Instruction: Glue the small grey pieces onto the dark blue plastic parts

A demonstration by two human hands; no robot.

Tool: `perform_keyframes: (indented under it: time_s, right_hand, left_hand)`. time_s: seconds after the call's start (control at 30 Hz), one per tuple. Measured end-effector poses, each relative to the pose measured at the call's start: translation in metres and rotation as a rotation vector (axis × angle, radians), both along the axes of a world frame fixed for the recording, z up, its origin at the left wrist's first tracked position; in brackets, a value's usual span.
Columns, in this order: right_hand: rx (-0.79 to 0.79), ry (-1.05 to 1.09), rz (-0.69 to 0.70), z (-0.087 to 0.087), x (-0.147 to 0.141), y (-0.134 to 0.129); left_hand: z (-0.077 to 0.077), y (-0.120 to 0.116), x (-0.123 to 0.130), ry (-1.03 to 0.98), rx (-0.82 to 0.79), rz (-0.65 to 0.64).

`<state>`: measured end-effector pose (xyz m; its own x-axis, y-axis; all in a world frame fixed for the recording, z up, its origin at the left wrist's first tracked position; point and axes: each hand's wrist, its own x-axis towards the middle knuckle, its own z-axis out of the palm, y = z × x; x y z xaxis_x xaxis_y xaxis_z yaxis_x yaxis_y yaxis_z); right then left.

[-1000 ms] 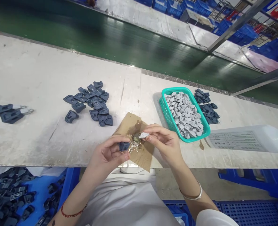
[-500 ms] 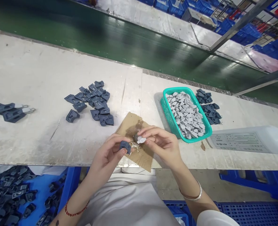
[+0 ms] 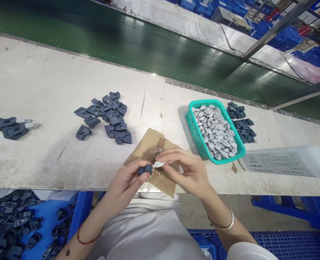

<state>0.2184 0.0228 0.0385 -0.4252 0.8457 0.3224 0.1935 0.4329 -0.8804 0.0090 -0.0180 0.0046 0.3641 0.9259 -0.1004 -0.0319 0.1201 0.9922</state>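
Note:
A small dark blue-grey plastic piece (image 3: 145, 169) is pinched between the thumb and fingers of my left hand (image 3: 127, 182). My right hand (image 3: 188, 169) grips a small flat light-grey piece (image 3: 159, 164) by its right end. The grey piece's left tip meets the right side of the dark piece; whether it goes inside cannot be seen. Beneath both hands lies a brown paper sheet (image 3: 164, 184) with a wet, glistening patch. Several similar dark pieces (image 3: 112, 117) lie in a loose pile beyond my left hand.
A green basket (image 3: 200, 139) full of light-grey pieces stands right of the paper, with more dark pieces (image 3: 245, 130) behind it. A labelled translucent bottle (image 3: 284, 160) lies at right. Two dark pieces with grey ends (image 3: 15, 128) lie far left. A green conveyor belt (image 3: 149, 48) runs beyond the table.
The two pieces, apart before, now touch. My right hand has brought the light-grey piece leftward, and the dark piece has turned in my left fingers.

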Motion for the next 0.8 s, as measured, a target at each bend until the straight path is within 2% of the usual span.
perform_keyframes:
  time_s: [0.2, 0.5, 0.8]
  right_hand:
    - [0.030, -0.070, -0.010, 0.0057, -0.0018, -0.0021]
    - [0.105, -0.028, 0.066, 0.0072, -0.0037, -0.0031]
    - [0.231, -0.060, 0.105, 0.0037, -0.0089, -0.0035]
  left_hand:
    - [-0.0009, -0.0022, 0.0013, 0.056, 0.092, 0.045]
    - [0.0017, 0.0006, -0.0048, -0.239, -0.203, -0.099]
    - [0.0039, 0.0016, -0.0059, -0.292, -0.255, -0.124]
